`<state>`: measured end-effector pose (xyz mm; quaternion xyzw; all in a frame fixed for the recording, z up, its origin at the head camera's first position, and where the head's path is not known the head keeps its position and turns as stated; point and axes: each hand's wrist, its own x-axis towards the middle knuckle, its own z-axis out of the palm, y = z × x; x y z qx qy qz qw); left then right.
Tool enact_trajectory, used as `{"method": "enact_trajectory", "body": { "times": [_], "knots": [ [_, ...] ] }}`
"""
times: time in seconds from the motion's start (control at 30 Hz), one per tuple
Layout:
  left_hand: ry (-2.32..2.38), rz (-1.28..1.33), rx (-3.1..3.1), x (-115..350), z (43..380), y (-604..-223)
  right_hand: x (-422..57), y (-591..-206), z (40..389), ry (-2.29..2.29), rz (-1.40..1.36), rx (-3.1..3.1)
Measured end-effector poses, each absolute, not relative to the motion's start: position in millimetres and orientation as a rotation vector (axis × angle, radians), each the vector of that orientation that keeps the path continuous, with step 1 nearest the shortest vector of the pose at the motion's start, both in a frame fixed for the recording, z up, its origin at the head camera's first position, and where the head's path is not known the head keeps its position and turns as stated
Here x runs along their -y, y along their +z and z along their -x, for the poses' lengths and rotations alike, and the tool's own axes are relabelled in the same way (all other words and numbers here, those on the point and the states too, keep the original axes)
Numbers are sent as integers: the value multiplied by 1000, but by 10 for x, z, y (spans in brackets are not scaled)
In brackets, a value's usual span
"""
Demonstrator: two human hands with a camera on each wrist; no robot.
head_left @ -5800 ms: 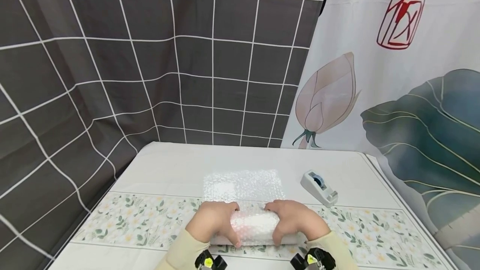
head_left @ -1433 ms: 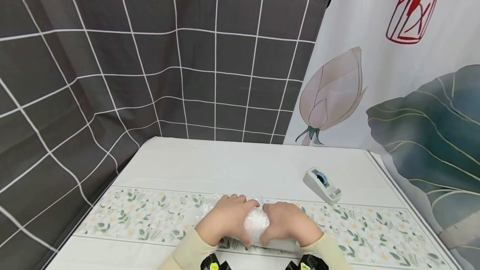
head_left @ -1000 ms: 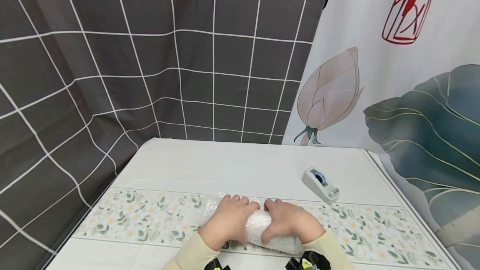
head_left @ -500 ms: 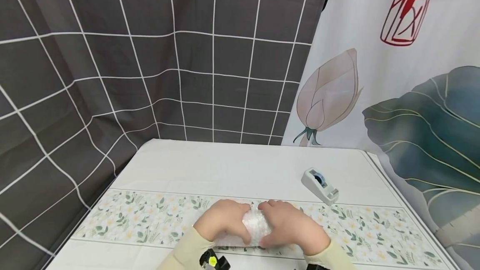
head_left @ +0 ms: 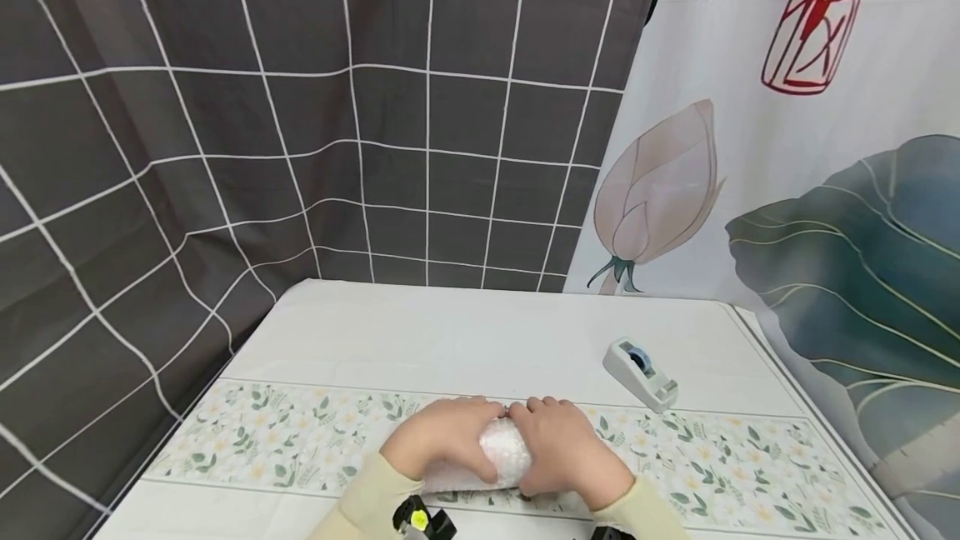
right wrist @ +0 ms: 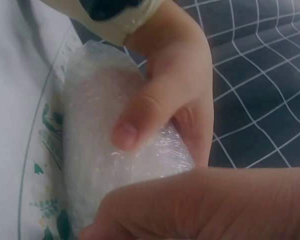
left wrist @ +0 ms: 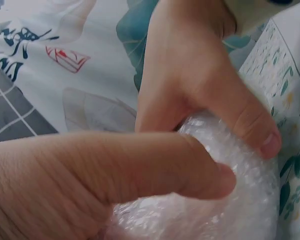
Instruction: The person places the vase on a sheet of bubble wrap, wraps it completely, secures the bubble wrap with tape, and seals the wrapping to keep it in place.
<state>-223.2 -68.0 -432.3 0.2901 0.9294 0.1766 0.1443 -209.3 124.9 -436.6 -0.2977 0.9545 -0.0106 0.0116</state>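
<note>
A bubble-wrapped bundle (head_left: 504, 450), rolled into a thick cylinder, lies crosswise near the front of the table. My left hand (head_left: 450, 437) grips its left part from above, thumb on the near side. Close beside it, my right hand (head_left: 557, 450) holds the right part the same way, so the bundle shows mainly between the two thumbs. In the left wrist view, both thumbs press on the clear bubble wrap (left wrist: 250, 195). The right wrist view shows the wrap's open-looking end (right wrist: 97, 55) sticking out past the left hand. What lies inside cannot be made out.
A pale tape dispenser (head_left: 641, 375) with a blue roll stands to the right, beyond the hands. The white table (head_left: 420, 332) has a floral strip (head_left: 285, 436) across it. A dark grid curtain (head_left: 390, 107) and a lotus-print curtain (head_left: 750, 190) hang behind.
The flat bubble wrap sheet seen beyond the hands earliest is now rolled around the bundle. The loose wrap at the left has gone in. Lately the right hand has shifted slightly left.
</note>
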Motion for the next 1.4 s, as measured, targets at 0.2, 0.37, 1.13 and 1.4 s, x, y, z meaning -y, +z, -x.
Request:
{"method": "enact_trajectory", "body": {
  "times": [0.2, 0.37, 1.13, 1.4],
  "knots": [
    [411, -915, -2738, 632, 2169, -4255, -1314, -4364, 2137, -214, 834, -2886],
    [203, -968, -2846, 574, 2112, -4296, -1398, -4357, 2179, -389, 695, -2730],
    [515, -739, -2699, 612, 2225, -4353, -1322, -4206, 1971, -169, 977, -2871],
    [540, -747, -2669, 650, 2253, -4345, -1219, -4393, 2057, 50, 997, -2964]
  ]
}}
